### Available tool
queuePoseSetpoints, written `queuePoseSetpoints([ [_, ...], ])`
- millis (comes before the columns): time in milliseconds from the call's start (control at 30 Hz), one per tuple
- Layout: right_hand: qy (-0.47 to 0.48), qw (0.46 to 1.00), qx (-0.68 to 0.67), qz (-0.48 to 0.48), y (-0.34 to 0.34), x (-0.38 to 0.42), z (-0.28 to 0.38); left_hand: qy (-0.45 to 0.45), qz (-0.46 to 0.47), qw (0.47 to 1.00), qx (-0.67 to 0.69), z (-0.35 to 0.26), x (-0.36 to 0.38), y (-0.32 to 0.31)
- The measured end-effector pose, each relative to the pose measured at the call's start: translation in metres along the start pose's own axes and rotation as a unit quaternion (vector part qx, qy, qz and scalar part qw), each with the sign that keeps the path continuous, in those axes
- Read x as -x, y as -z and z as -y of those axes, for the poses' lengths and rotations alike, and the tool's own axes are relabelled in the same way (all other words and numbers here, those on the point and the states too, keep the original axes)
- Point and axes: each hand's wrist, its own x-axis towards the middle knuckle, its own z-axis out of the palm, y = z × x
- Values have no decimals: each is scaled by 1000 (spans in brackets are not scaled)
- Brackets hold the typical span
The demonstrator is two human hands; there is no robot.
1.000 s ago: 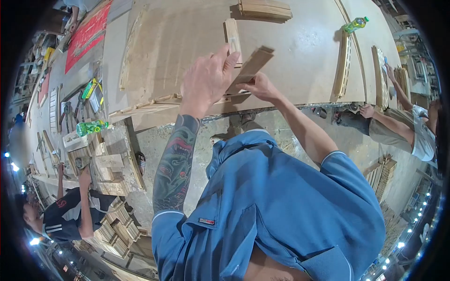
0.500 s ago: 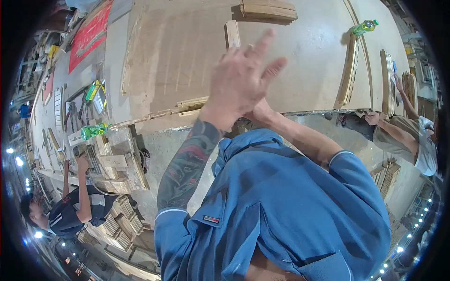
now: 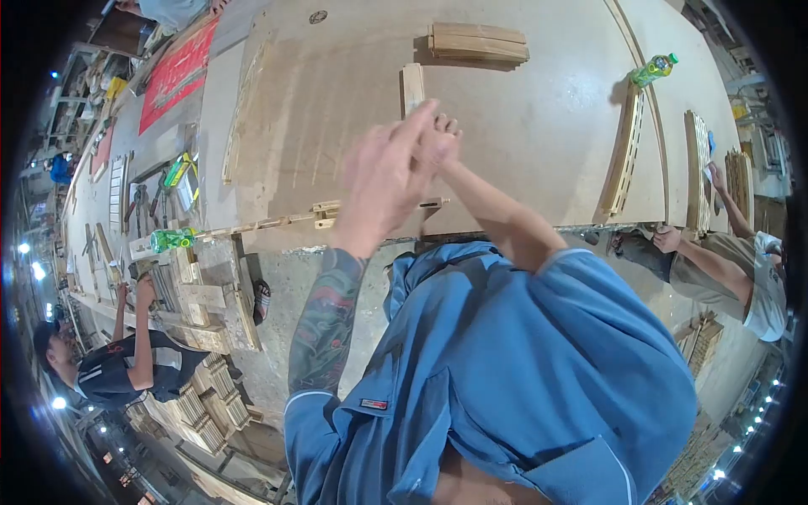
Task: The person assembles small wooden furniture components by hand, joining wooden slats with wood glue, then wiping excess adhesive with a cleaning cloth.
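Observation:
My left hand (image 3: 379, 172), at the end of the tattooed forearm, is raised over the board-topped table (image 3: 539, 126), blurred, with its fingers stretched out and nothing seen in them. Close against it on the right is my right hand (image 3: 441, 145), partly covered, its visible fingers loosely bent and apart; nothing shows in it. Just beyond the hands lies a short pale wood strip (image 3: 412, 87). A stack of wood strips (image 3: 478, 44) rests farther back. Narrow grooved wood pieces (image 3: 326, 215) lie along the near table edge.
A green bottle (image 3: 654, 71) stands by a long slotted wood strip (image 3: 624, 156) at right. Another green bottle (image 3: 172, 240) lies at left. One person (image 3: 126, 366) works at lower left, another (image 3: 728, 269) at right. A red sheet (image 3: 177, 76) lies at back left.
My left hand has moved left and down, its fingers less spread. My right hand has come up from behind it over the table. The table scene has shifted slightly down in view.

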Motion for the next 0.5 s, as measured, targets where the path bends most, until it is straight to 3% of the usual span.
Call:
queuePoseSetpoints([
  [67, -33, 994, 11, -106, -54, -10, 11, 37, 6, 996, -78, 1, 4, 9],
  [100, -27, 993, 41, -106, -45, -8, 22, 57, 10, 992, -116, 2, 5, 12],
  [200, -26, 984, -102, 145, 6, -12, 19, 131, 81, 984, -95, 5, 11, 10],
  [300, 78, 947, -295, 103, 12, -8, -24, 135, 42, 985, -97, 4, 12, 8],
  [400, 60, 832, -520, 185, 80, 44, -32, 122, 14, 987, -99, 10, 17, 2],
  [500, 82, 860, -441, 243, 95, 73, -47, 136, 15, 985, -109, 7, 17, 2],
])
